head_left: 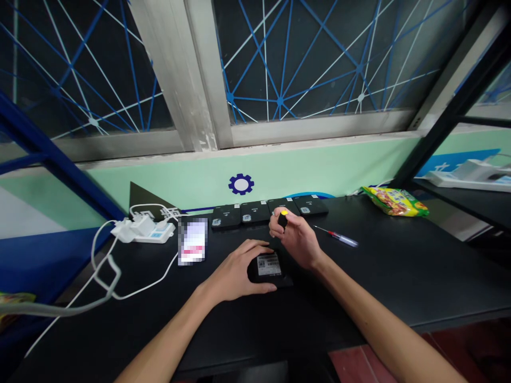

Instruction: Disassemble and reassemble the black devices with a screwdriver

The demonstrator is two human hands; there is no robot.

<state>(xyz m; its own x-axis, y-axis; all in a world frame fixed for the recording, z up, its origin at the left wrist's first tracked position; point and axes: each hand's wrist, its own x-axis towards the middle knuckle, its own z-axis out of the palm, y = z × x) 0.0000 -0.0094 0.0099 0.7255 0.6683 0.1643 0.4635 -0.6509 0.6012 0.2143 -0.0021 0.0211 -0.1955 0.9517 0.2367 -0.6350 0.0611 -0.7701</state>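
A flat black box with a white printed label and a code square lies on the black table. My left hand grips its left side, thumb along the near edge and fingers along the far edge. Just above and behind the box, my right hand is closed around a screwdriver with a black handle and yellow end cap. Its shaft and tip are hidden by the hand. To the right of that hand lies a second screwdriver with a clear handle and a red collar.
Several similar black boxes stand in a row along the wall. A lit phone lies left of them, near a white power strip with plugs and cables. A green and yellow snack bag sits at the back right.
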